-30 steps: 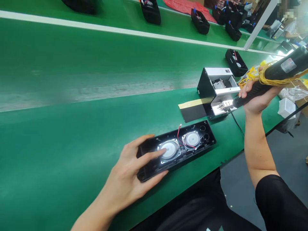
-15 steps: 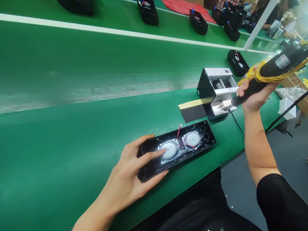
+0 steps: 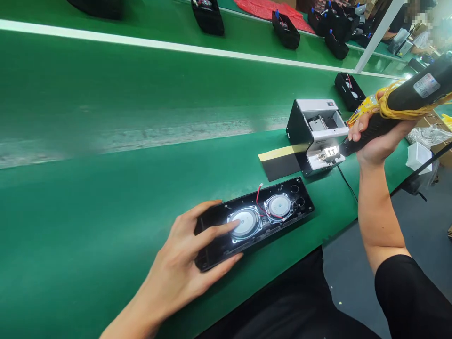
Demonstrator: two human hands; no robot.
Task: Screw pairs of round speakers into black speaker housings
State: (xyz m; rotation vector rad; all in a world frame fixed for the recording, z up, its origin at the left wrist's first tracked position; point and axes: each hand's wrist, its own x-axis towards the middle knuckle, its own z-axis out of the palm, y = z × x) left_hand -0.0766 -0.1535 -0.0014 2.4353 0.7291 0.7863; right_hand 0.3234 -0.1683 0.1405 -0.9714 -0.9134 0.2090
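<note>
A black speaker housing [image 3: 219, 240] lies on the green bench with two round silver speaker drivers [image 3: 244, 223] and thin red wires [image 3: 259, 194] in it. My left hand [image 3: 190, 247] is wrapped round its left end, thumb along the near edge, index finger lying on the larger driver. Higher up on the right, my right hand [image 3: 379, 139] is closed round a black electric screwdriver [image 3: 406, 101] wound with yellow cord. The screwdriver's nose is at the lit metal outlet [image 3: 329, 153] of a silver-and-black screw feeder [image 3: 300, 134]; its bit is hard to make out.
A black-and-yellow sheet [image 3: 280, 165] lies left of the feeder. Behind the feeder is another open housing [image 3: 349, 91]. More housings [image 3: 286, 30] stand past the white strip [image 3: 158, 47]. A white box [image 3: 418, 157] sits at right, near a dark cable [image 3: 348, 182].
The whole scene has shifted slightly left in view. My left hand keeps its grip on the housing, and the screwdriver nose stays at the feeder's outlet.
</note>
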